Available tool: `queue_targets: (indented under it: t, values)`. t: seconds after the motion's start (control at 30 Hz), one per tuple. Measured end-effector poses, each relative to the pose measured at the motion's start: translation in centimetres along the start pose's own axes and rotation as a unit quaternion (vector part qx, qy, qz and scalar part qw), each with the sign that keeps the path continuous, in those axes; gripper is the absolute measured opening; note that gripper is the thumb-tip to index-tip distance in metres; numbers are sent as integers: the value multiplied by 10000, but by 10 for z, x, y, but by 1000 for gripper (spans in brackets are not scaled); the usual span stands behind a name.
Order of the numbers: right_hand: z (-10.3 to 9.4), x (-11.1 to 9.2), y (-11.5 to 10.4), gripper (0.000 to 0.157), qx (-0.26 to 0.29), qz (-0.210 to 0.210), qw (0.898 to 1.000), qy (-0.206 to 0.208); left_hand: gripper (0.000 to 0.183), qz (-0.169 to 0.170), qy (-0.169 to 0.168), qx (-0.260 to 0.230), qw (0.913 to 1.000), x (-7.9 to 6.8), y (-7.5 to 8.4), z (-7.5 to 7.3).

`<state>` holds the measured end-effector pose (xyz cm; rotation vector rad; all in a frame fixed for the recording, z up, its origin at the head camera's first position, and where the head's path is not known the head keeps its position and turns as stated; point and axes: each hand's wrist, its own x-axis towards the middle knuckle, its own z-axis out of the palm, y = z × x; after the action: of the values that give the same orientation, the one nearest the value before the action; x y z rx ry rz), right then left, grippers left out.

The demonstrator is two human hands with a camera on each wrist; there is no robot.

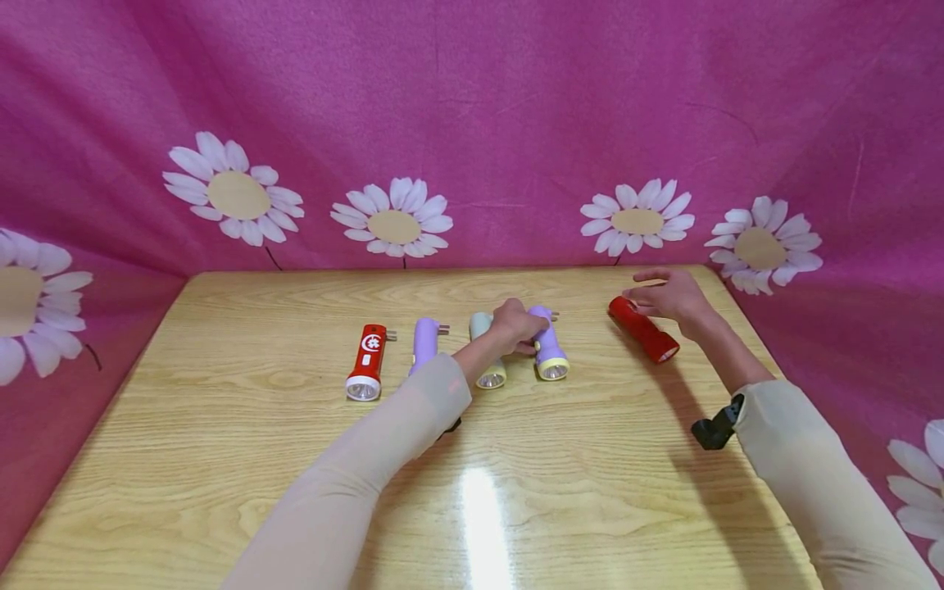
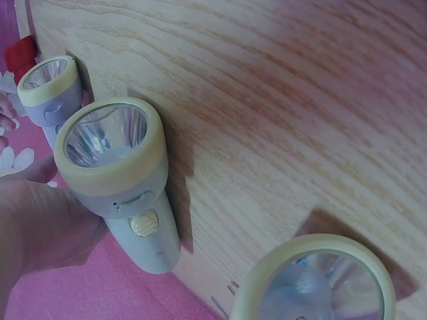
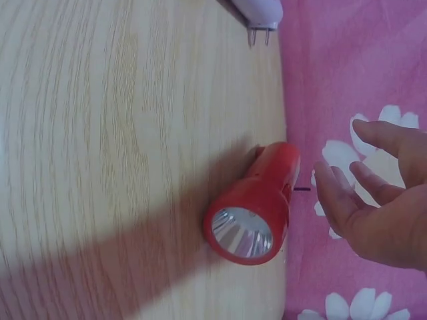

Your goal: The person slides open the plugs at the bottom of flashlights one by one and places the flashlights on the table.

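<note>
My left hand point(image 1: 512, 324) reaches across the mint-green flashlight point(image 2: 150, 243) and grips the narrow body of a purple flashlight point(image 1: 551, 351) with a yellow rim. The left wrist view shows this hand point(image 2: 50, 227) behind the mint flashlight, its fingertips partly hidden. My right hand point(image 3: 380, 193) hovers by the tail of a plain red flashlight point(image 3: 250, 200), fingers spread and relaxed, a gap between them and it. That red flashlight point(image 1: 643, 329) lies slanted near the table's far right, lens toward me.
Further left on the wooden table point(image 1: 221, 492) lie another purple flashlight point(image 1: 425, 338), partly behind my left sleeve, and a red one point(image 1: 366, 360) with a white rim and pattern. Prongs stick out near their tails. A pink flowered cloth point(image 1: 501, 123) hangs behind the table.
</note>
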<state>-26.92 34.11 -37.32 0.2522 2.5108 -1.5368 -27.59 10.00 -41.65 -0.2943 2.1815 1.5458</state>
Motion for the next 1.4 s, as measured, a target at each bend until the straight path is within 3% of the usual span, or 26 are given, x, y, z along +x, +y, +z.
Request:
queue_targets:
  t: [0.2,0.47,0.8,1.1,1.4]
  values:
    - [-1,5,7,58,-286,-50,9996,61,21,-18,32,31,10000,-4,1,-1]
    - [-7,8,16,60,-1159,-18,9932,97,22,6,35,40,10000,-3,0,-1]
    - [-8,13,21,62,-1395,189,9899,-193,22,24,68,109,9999,2,0,0]
    - [-9,14,28,64,-1949,365,9794,-386,21,21,80,136,9999,1,-1,0]
    - [-13,15,34,64,-2039,415,9763,-595,23,39,62,147,9999,-1,1,-1]
